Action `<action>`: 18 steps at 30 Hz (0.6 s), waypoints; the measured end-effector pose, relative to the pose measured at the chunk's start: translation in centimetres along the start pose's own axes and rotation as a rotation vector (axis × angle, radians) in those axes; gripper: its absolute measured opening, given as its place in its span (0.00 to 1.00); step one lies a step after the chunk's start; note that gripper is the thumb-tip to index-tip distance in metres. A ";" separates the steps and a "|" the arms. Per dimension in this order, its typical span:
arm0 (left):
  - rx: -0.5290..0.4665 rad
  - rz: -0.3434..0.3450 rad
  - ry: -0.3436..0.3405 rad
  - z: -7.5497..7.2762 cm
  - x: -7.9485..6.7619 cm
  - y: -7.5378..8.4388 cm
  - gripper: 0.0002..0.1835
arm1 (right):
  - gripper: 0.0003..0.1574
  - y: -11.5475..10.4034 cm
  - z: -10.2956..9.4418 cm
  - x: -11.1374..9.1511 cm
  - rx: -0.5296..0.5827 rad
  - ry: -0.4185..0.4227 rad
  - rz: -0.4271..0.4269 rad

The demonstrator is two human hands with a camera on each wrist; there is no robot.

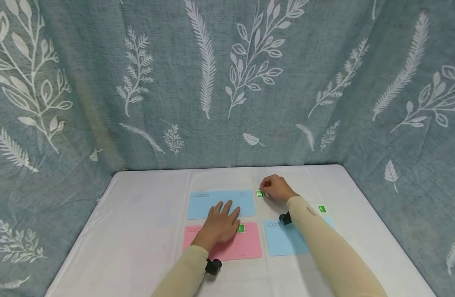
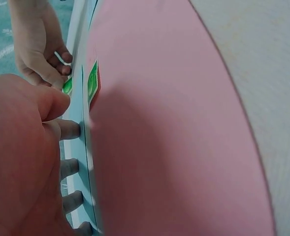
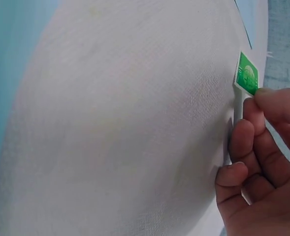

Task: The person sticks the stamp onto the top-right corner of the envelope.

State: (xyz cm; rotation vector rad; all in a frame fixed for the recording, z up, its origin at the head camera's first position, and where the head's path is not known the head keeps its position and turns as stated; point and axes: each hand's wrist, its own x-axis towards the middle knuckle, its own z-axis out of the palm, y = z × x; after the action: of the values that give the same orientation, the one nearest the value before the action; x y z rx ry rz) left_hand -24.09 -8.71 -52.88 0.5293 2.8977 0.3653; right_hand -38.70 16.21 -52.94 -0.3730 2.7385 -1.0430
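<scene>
Between the thumb and fingertips of my right hand (image 1: 277,187), a green stamp (image 3: 246,73) with a white border is pinched. That hand is just right of the upper blue envelope (image 1: 246,206), which has a row of small boxes at top left and a printed mark at top right. My left hand (image 1: 221,226) lies palm down with fingers spread, the fingertips on the lower part of this envelope. Below it, partly covered by the left hand, is a pink envelope (image 1: 249,247) with another green stamp (image 1: 241,228) at its top right.
A second blue envelope (image 1: 283,241) lies at right, partly under the right forearm. Another green stamp (image 1: 322,209) sits near its top right corner. The white tablecloth (image 1: 138,231) covers the table, with a patterned teal curtain (image 1: 168,82) behind and at both sides.
</scene>
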 end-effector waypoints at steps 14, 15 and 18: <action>-0.018 -0.003 0.018 -0.1 -0.1 0.3 0.30 | 0.07 -1.4 -0.7 -0.5 0.055 0.033 0.008; -0.019 -0.002 0.019 -0.1 -0.1 0.3 0.30 | 0.07 -1.6 -0.6 -0.5 0.058 0.033 0.007; -0.012 -0.002 0.018 -0.1 -0.1 0.2 0.30 | 0.07 -2.1 -0.4 -0.5 0.080 0.037 -0.001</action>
State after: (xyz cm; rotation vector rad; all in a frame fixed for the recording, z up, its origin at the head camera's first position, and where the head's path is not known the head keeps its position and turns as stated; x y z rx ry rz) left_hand -23.99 -8.56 -52.72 0.5244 2.9111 0.3887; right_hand -37.94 15.09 -51.18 -0.3457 2.7191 -1.1664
